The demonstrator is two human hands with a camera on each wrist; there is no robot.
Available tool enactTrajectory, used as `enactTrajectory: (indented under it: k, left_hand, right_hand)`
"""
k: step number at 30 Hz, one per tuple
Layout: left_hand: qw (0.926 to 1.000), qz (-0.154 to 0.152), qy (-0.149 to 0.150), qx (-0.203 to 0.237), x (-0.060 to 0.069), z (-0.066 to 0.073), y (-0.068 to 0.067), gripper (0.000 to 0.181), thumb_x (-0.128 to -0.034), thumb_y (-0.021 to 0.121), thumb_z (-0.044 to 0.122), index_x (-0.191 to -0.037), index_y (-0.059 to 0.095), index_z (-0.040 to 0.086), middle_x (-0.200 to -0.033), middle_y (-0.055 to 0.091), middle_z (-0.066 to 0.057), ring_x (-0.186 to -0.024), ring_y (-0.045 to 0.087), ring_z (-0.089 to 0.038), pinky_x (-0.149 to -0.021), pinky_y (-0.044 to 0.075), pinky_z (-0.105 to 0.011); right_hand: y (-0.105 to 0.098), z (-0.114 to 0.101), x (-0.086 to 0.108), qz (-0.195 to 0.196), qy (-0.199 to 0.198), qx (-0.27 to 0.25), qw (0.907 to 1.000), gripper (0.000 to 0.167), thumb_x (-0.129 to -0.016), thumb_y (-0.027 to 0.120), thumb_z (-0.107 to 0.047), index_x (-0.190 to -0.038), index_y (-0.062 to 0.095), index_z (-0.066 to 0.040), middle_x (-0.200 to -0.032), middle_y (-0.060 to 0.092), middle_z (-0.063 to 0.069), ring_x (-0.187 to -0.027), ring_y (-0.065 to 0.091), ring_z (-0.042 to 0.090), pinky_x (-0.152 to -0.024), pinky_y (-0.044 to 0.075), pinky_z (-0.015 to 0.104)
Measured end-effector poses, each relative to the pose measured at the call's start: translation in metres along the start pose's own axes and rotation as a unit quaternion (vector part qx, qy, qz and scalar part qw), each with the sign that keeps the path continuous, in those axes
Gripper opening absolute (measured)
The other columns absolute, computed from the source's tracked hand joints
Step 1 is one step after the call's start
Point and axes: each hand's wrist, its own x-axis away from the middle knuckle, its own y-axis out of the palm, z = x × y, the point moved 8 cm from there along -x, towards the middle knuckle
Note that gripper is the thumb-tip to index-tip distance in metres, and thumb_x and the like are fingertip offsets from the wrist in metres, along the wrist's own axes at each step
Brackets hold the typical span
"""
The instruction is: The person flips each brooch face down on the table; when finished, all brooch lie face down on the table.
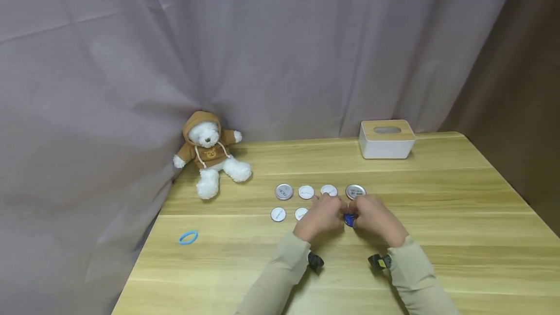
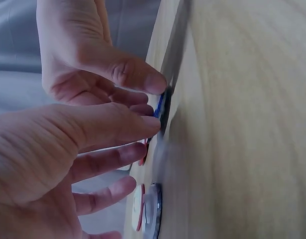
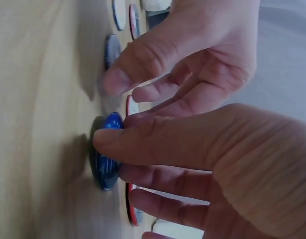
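A blue round pin badge (image 1: 348, 220) stands tilted on the table in the head view. My right hand (image 1: 377, 218) pinches it between thumb and fingers; the right wrist view shows the thumb lying across the blue badge (image 3: 109, 167). Close by on the left is my left hand (image 1: 323, 217), its fingers loosely bent. In the right wrist view a small gap parts the left thumb from the badge. Beyond the hands lie a silver-backed badge (image 1: 356, 191) and a white-backed badge (image 1: 329, 190). Part of the near row is hidden by my left hand.
More badges lie pin side up, among them a silver one (image 1: 284, 191) and a white one (image 1: 278, 214). A plush bear (image 1: 210, 152) sits at the back left. A blue wristband (image 1: 188, 237) lies at left, a tissue box (image 1: 387, 140) at the back right.
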Motion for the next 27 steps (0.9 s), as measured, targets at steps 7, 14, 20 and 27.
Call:
enactTrajectory:
  k: [7, 14, 20, 27]
  left_hand:
    - [1.0, 0.0, 0.003, -0.001, 0.0008, 0.0032, 0.0083, 0.019, -0.0695, 0.081, 0.013, -0.081, 0.075, 0.027, -0.076, 0.058, 0.014, -0.074, 0.051, -0.012, -0.075, 0.034, -0.037]
    - [1.0, 0.003, -0.001, 0.008, -0.0003, 0.0015, 0.0058, 0.017, -0.0724, 0.079, 0.011, -0.074, 0.069, 0.025, -0.074, 0.056, 0.013, -0.072, 0.05, -0.011, -0.078, 0.035, -0.038]
    - [0.9998, 0.002, -0.005, 0.02, -0.0017, 0.0001, 0.0029, 0.022, -0.0744, 0.078, 0.009, -0.09, 0.078, 0.024, -0.083, 0.068, 0.015, -0.078, 0.056, -0.006, -0.081, 0.035, -0.037]
    - [0.9995, 0.012, -0.018, 0.021, 0.0009, -0.0046, 0.0008, 0.013, -0.0847, 0.078, 0.017, -0.096, 0.079, 0.024, -0.093, 0.073, 0.014, -0.088, 0.063, -0.007, -0.084, 0.039, -0.035]
  right_hand:
    - [0.0104, 0.0069, 0.0022, -0.013, 0.014, -0.002, 0.9998, 0.029, -0.059, 0.074, 0.011, -0.082, 0.072, -0.007, -0.08, 0.068, 0.001, -0.073, 0.058, 0.018, -0.069, 0.052, 0.041]
    - [0.0062, 0.0062, -0.0001, 0.008, -0.008, -0.009, 0.9999, 0.038, -0.056, 0.067, 0.017, -0.088, 0.075, -0.003, -0.087, 0.072, 0.007, -0.081, 0.065, 0.025, -0.075, 0.055, 0.046]
    - [0.0053, 0.0095, 0.0008, -0.011, 0.007, -0.029, 0.9995, 0.029, -0.064, 0.074, 0.011, -0.089, 0.074, -0.004, -0.086, 0.071, 0.005, -0.08, 0.064, 0.024, -0.077, 0.054, 0.046]
    - [0.0014, 0.0085, 0.0042, -0.017, -0.018, -0.049, 0.9985, 0.01, -0.079, 0.077, -0.002, -0.083, 0.074, -0.01, -0.08, 0.068, -0.005, -0.074, 0.059, 0.013, -0.073, 0.053, 0.04]
